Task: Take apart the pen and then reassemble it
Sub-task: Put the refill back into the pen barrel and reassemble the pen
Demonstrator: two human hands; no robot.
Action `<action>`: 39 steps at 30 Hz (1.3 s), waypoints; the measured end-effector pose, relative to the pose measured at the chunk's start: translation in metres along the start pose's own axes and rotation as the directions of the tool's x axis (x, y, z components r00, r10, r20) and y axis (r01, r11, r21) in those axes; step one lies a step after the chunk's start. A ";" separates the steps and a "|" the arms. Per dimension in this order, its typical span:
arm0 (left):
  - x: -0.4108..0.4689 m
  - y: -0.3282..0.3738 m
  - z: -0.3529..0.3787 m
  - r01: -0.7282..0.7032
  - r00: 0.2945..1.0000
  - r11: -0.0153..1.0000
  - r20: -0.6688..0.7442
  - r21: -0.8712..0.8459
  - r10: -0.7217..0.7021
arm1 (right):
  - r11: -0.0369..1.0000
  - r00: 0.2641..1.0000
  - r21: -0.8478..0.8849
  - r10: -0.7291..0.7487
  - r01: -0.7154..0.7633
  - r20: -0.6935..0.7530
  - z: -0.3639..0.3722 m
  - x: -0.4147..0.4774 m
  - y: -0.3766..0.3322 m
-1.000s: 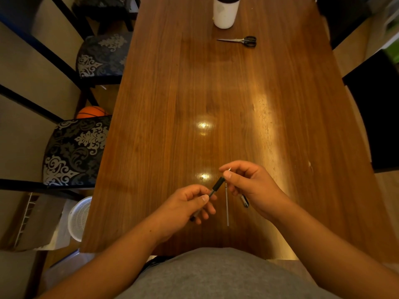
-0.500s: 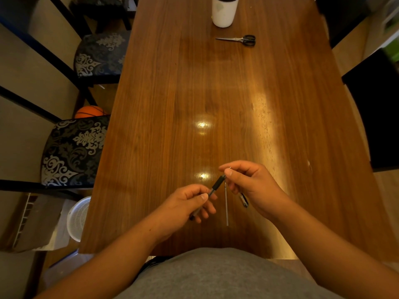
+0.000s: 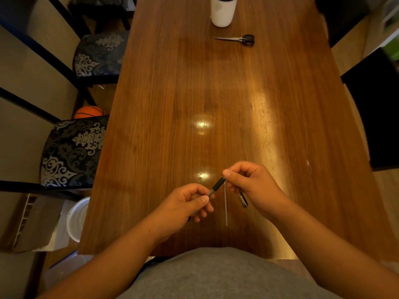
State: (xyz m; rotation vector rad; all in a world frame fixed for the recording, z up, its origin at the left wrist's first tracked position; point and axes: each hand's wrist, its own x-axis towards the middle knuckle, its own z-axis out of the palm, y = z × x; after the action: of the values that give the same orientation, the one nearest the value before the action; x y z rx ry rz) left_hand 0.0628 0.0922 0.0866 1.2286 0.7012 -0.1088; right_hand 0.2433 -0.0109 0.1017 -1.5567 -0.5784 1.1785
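My left hand [image 3: 185, 203] grips the pen barrel [image 3: 217, 186], whose black grip end slants up to the right above the wooden table [image 3: 172, 104]. My right hand [image 3: 250, 184] pinches a tiny metal piece, likely the spring [image 3: 231, 169], between thumb and forefinger right at the barrel's grip end. The thin ink refill [image 3: 225, 206] lies on the table between my hands. A dark pen part [image 3: 243, 200], clear at its end, pokes out below my right hand; whether the hand holds it or it lies on the table is unclear.
Far along the table stand a white cup [image 3: 222, 11] and black-handled scissors [image 3: 239, 39]. Patterned chairs [image 3: 73, 152] line the left side, with an orange ball [image 3: 89, 112] and a white basket [image 3: 77, 219] on the floor. A dark chair [image 3: 375, 108] is at the right.
Hardly anything has moved. Both hands keep their hold, with only a slight shift of the view.
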 end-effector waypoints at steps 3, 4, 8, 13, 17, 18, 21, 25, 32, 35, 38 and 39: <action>0.001 0.000 0.001 0.012 1.000 1.000 -0.001 -0.004 -0.012 | 1.000 1.000 0.009 0.002 -0.002 -0.017 0.001 0.000 -0.001; 0.001 0.000 0.001 0.017 1.000 1.000 0.000 -0.006 -0.017 | 1.000 1.000 0.017 0.006 -0.006 -0.013 0.001 0.000 -0.001; 0.002 0.000 0.001 0.021 1.000 1.000 0.004 -0.018 -0.021 | 0.999 1.000 0.042 0.014 -0.015 0.015 0.000 0.000 -0.001; 0.002 -0.003 0.003 -0.025 0.992 1.000 -0.123 0.002 0.025 | 0.994 0.998 0.096 0.048 -0.045 -0.035 0.002 0.001 0.003; 0.005 -0.002 0.011 -0.120 0.931 0.952 -0.301 0.282 0.206 | 0.985 0.992 0.156 0.089 -0.075 -0.087 0.007 0.002 0.011; 0.005 -0.003 0.011 -0.148 0.899 0.895 -0.319 0.421 0.299 | 0.979 0.990 0.184 0.104 -0.084 -0.100 0.009 0.002 0.013; 0.003 -0.004 0.013 -0.185 0.828 0.687 -0.266 0.703 0.495 | 0.966 0.982 0.236 0.138 -0.104 -0.132 0.014 0.002 0.016; 0.000 -0.005 0.014 -0.200 0.759 0.531 -0.213 0.824 0.615 | 0.959 0.973 0.264 0.149 -0.099 -0.176 0.019 0.002 0.016; 0.002 -0.007 0.015 -0.158 0.757 0.541 -0.250 0.826 0.604 | 0.958 0.965 0.270 0.160 -0.101 -0.209 0.025 0.009 0.018; 0.005 -0.014 0.009 -0.125 0.814 0.703 -0.332 0.700 0.476 | 0.977 0.973 0.184 0.140 -0.106 -0.185 0.004 0.008 0.022; 0.005 -0.023 0.000 -0.078 0.871 0.808 -0.355 0.584 0.340 | 0.983 0.926 0.048 0.182 -0.176 -0.332 -0.029 0.009 0.040; 0.003 -0.027 -0.004 -0.057 0.887 0.827 -0.352 0.559 0.299 | 0.977 0.904 -0.016 0.191 -0.213 -0.383 -0.039 0.010 0.049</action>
State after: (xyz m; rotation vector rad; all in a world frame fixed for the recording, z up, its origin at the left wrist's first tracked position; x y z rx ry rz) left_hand 0.0518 0.0865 0.0620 1.8931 0.9667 0.1447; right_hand 0.2724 -0.0366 0.0509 -1.8713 -0.1967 0.9767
